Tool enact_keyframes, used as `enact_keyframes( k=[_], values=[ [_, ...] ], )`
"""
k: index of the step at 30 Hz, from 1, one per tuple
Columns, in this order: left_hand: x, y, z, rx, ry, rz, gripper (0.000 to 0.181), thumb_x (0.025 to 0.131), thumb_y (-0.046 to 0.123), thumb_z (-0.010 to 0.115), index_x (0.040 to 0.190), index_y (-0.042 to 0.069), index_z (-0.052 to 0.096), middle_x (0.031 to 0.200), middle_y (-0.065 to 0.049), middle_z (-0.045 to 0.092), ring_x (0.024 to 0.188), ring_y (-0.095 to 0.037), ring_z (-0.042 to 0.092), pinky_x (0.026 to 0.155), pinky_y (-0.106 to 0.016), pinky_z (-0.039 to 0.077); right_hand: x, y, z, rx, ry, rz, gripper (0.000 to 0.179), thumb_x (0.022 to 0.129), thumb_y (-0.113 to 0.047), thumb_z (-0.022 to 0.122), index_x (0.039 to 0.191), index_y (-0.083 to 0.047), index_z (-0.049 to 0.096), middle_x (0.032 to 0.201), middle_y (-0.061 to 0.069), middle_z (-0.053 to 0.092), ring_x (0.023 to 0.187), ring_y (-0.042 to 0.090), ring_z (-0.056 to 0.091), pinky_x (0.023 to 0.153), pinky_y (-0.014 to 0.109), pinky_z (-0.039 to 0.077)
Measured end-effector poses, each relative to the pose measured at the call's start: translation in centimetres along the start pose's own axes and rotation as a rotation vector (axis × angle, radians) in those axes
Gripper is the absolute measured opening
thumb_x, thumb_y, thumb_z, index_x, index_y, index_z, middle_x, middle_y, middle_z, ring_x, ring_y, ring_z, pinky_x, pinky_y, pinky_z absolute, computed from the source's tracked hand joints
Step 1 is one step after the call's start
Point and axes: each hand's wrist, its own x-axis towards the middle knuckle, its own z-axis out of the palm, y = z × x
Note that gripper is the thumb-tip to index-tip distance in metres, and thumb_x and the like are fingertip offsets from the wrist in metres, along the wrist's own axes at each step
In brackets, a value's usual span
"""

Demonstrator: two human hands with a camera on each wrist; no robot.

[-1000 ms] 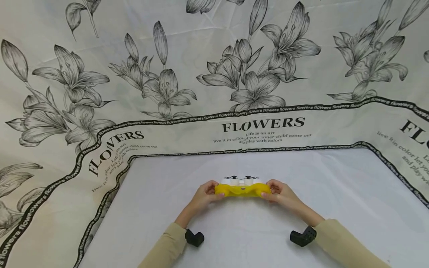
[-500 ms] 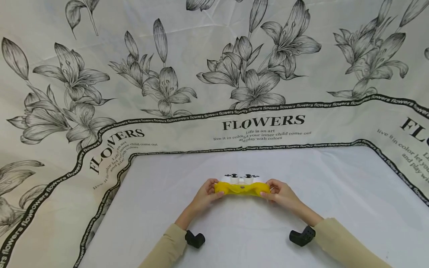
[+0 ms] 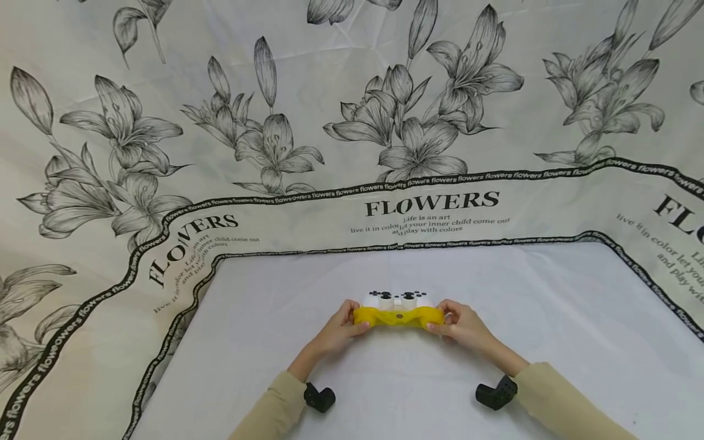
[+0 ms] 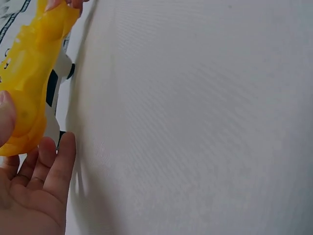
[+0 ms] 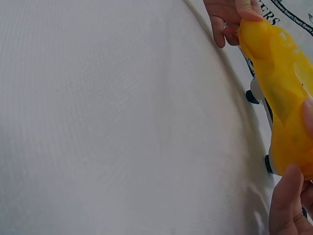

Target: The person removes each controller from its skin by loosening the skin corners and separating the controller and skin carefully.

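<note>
A white game controller [image 3: 395, 300] with black thumbsticks and buttons sits in a yellow, soft-looking cover [image 3: 399, 316] over its near side. My left hand [image 3: 342, 325] grips the left end, thumb on the yellow side; in the left wrist view the fingers of that left hand [image 4: 36, 196] reach underneath and behind the cover [image 4: 30, 73]. Its right end is held by my right hand [image 3: 466, 326], thumb on the near face. The right wrist view shows the yellow cover [image 5: 279, 93] between both hands, the white body mostly hidden behind it.
A white tabletop [image 3: 407, 385] lies beneath the hands. Behind and beside it hangs a white cloth [image 3: 297, 226] printed with flowers and lettering. Black wrist-worn devices [image 3: 320, 397] stick out inward from both beige sleeves [image 3: 269, 406].
The controller has tilted so that more of its button face shows, and it sits slightly lower in the head view. Both hands have kept their grip on its ends.
</note>
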Motion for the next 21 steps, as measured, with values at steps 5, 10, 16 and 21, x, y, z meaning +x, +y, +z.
enact_keyframes(
  k=[5,10,16,21],
  values=[
    [-0.4,0.0,0.2,0.019,0.031,0.015,0.028,0.094,0.016,0.061,0.108,0.005,0.040,0.089,-0.002,0.041,0.084,-0.015,0.041,0.069,-0.020,0.034,0.1,-0.2,0.2,-0.047,0.020,0.033,0.032,0.081,-0.020,0.075,0.098,-0.002,0.054,0.059,-0.002,0.050,0.053,0.010,0.044,0.051,0.021,0.038],
    [-0.8,0.1,0.8,0.024,0.077,0.005,0.028,0.093,0.017,0.062,0.107,0.006,0.040,0.085,-0.002,0.042,0.079,-0.015,0.041,0.066,-0.020,0.034,-0.2,-0.1,0.2,-0.073,0.041,0.054,0.035,0.079,-0.024,0.077,0.097,-0.003,0.055,0.055,-0.004,0.048,0.052,0.010,0.044,0.051,0.021,0.036],
    [-1.1,0.1,1.2,0.027,0.107,-0.014,0.032,0.093,0.019,0.063,0.107,0.006,0.038,0.079,-0.001,0.041,0.075,-0.014,0.041,0.064,-0.021,0.034,-0.2,0.0,0.3,-0.080,0.065,0.072,0.036,0.076,-0.026,0.079,0.095,-0.005,0.057,0.052,-0.003,0.047,0.049,0.010,0.043,0.050,0.021,0.034],
    [-1.1,0.6,1.4,-0.077,0.117,-0.021,0.036,0.094,0.015,0.061,0.119,0.003,0.038,0.096,-0.007,0.048,0.080,-0.013,0.052,0.072,-0.022,0.049,0.1,-0.1,0.0,-0.083,0.078,0.066,0.036,0.077,-0.028,0.079,0.095,-0.005,0.057,0.054,-0.001,0.049,0.049,0.011,0.043,0.050,0.022,0.035]
  ],
)
